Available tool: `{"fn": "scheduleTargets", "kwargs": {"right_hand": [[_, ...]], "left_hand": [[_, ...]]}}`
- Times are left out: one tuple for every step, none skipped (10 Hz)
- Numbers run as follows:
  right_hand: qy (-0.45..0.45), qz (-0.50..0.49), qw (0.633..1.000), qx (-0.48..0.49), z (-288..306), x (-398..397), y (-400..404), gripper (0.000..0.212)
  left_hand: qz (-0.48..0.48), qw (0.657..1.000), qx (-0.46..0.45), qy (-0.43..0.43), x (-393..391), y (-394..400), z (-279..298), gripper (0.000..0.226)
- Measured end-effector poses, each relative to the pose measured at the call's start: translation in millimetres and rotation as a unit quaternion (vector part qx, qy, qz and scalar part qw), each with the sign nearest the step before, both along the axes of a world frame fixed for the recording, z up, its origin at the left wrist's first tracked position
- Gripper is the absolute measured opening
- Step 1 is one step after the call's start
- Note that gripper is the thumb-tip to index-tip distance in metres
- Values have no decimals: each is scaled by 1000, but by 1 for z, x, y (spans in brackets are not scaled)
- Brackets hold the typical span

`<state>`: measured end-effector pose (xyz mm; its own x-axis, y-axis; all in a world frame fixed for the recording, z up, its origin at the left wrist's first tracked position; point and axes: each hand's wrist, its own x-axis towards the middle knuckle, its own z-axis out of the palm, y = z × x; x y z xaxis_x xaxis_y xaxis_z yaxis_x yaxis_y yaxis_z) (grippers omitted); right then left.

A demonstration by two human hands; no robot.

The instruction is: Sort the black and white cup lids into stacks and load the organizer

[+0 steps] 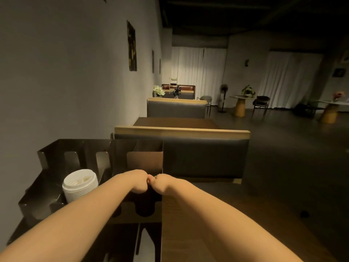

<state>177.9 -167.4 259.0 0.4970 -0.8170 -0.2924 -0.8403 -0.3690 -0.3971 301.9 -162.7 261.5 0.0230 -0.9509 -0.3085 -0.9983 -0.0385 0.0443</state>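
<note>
**Your hands meet over the dark organizer**

The wooden table (pixel 217 214) in front of you is the biggest thing here. Behind it stands a padded bench (pixel 205 157) with a pale wood top.

The black organizer (pixel 56 186) sits on the left part of the table, next to the wall. Its long side runs from you toward the bench. It has tall walls and open slots on top.

Both your arms reach out over the organizer. Your left hand (pixel 138 183) and your right hand (pixel 160 183) touch each other, knuckle to knuckle, above its right side. The fingers curl down out of sight, so you cannot tell what they hold.

The stack of white lids (pixel 80 186) stands in a left slot. It leans a little, with its top facing up and toward you. No black lids can be made out in the dark slots.
</note>
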Motion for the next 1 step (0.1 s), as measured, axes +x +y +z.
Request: {"fn": "scheduleTargets", "kwargs": {"right_hand": [[-112, -51, 992, 11, 41, -19, -8, 60]], "left_hand": [[5, 995, -54, 86, -13, -3, 40, 23]]}}
